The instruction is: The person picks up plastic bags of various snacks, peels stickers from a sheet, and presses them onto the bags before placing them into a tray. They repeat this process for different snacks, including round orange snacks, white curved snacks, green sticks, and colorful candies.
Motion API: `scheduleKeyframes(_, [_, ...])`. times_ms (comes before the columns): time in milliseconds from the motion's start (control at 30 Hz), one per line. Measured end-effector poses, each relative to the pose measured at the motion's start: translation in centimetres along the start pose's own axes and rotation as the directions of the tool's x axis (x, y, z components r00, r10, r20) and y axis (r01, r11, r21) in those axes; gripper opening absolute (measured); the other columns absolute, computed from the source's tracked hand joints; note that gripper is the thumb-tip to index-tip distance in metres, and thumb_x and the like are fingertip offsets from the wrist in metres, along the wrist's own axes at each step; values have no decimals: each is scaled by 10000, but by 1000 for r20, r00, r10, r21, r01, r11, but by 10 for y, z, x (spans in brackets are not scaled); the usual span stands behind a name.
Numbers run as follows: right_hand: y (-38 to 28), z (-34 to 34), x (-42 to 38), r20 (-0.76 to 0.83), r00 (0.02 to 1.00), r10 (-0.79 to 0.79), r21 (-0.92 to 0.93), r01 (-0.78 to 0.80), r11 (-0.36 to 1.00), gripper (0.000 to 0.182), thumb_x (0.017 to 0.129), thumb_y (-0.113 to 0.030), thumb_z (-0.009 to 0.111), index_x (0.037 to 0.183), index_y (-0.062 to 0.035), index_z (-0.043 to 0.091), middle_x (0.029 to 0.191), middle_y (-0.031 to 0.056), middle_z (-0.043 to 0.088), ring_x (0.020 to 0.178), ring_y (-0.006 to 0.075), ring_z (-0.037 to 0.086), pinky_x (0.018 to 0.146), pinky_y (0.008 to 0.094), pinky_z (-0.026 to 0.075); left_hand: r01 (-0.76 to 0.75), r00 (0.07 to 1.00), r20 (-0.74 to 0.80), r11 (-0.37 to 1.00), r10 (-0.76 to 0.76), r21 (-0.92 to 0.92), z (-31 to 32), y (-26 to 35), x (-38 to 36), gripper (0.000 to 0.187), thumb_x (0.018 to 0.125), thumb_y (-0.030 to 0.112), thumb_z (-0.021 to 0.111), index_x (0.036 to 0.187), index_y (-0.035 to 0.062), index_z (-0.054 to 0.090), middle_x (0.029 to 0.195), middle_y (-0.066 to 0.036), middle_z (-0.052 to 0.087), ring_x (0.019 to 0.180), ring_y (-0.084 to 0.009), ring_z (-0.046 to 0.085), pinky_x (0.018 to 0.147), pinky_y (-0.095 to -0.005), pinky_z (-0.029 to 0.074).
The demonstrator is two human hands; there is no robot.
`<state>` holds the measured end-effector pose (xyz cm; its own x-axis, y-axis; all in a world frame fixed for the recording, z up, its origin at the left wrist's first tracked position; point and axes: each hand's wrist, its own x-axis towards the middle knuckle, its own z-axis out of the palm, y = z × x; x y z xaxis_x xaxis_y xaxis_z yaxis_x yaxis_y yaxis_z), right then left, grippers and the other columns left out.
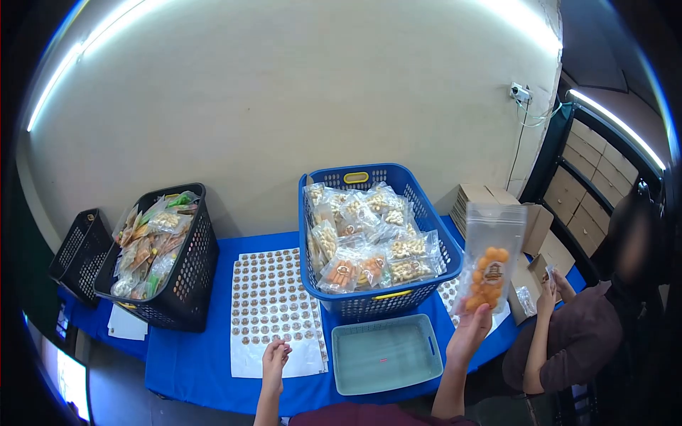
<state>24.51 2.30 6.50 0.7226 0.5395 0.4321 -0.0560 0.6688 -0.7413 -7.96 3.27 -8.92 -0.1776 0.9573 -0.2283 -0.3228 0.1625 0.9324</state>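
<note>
My right hand (470, 335) holds up a clear pouch of orange balls (490, 273) by its lower end. The pouch stands upright and bears a round brown label on its front. My left hand (275, 361) is at the lower edge of a white sheet of round stickers (273, 302), its fingertips pinched together; whether a sticker is between them is too small to tell. Between my hands lies a shallow grey-green tray (386, 355) with a small red mark on its bottom. Behind it stands a blue basket (355, 307) full of packed snack pouches (373, 220).
To the left, a black basket (186, 273) holds mixed packets, with another black basket (71, 245) beyond it. Cardboard boxes (490, 195) stand at the back right. A co-worker in a dark shirt (568, 337) handles a small packet at the right. Everything rests on blue cloth (188, 362).
</note>
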Motion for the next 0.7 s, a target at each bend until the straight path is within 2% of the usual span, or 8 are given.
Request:
scheduleKeyframes(67, [16,7,5,-72,987,-142,-38,140,989,371,894,-359,445,979,-4,511,848,63,561,714,99,514,688,236,425,-30,999,-28,999,30,-13,-8,-7,2,163,883,150,471,1001,53,524,845,-16,559,817,-88,535,709,-208,402])
scheduleKeyframes(100, [29,3,11,50,970,-238,-216,243,946,370,901,-365,419,855,-14,527,722,44,536,628,96,475,636,228,396,-40,998,-41,999,40,-15,-9,-7,1,159,882,146,471,998,52,526,840,-16,560,807,-86,533,702,-205,401])
scheduleKeyframes(133, [47,7,16,-6,979,-203,-344,188,920,374,905,-352,412,775,-22,528,654,27,520,573,93,462,592,229,371,-49,997,-54,999,48,-18,-11,-6,-1,155,881,141,472,994,50,528,834,-16,562,797,-84,532,696,-203,401])
scheduleKeyframes(200, [70,26,25,62,997,51,-274,-32,961,347,893,-347,450,815,-22,541,641,21,527,542,82,470,559,215,384,-117,993,-21,993,117,1,-13,1,-1,153,875,120,478,989,32,531,822,-20,562,779,-82,520,687,-203,400])
scheduleKeyframes(267, [100,17,31,133,858,496,-557,-349,753,314,884,-291,485,920,14,551,733,45,562,613,94,529,585,216,424,-199,979,-32,977,202,75,-7,18,-6,140,878,105,467,972,18,526,829,-32,562,793,-96,521,712,-217,411])
scheduleKeyframes(333, [106,20,7,194,901,387,-427,-277,861,249,869,-189,512,980,31,545,795,59,575,646,97,546,596,207,432,-290,956,-23,955,292,62,-8,28,-7,129,879,120,468,955,36,529,836,-17,556,812,-100,531,727,-220,407])
scheduleKeyframes(500, [81,-2,-36,317,827,464,-358,-349,866,199,843,-98,538,977,48,548,853,75,568,672,88,530,590,199,441,-333,934,-92,935,344,119,-23,32,-11,108,874,91,458,928,31,530,807,-23,557,795,-96,533,736,-221,412])
scheduleKeyframes(700, [23,-5,-92,274,829,487,-327,-396,858,131,857,-44,473,940,33,541,814,67,565,655,90,516,621,205,431,-194,973,-128,981,190,-25,-7,27,-23,128,869,76,458,960,11,520,839,-35,546,792,-98,514,746,-227,405])
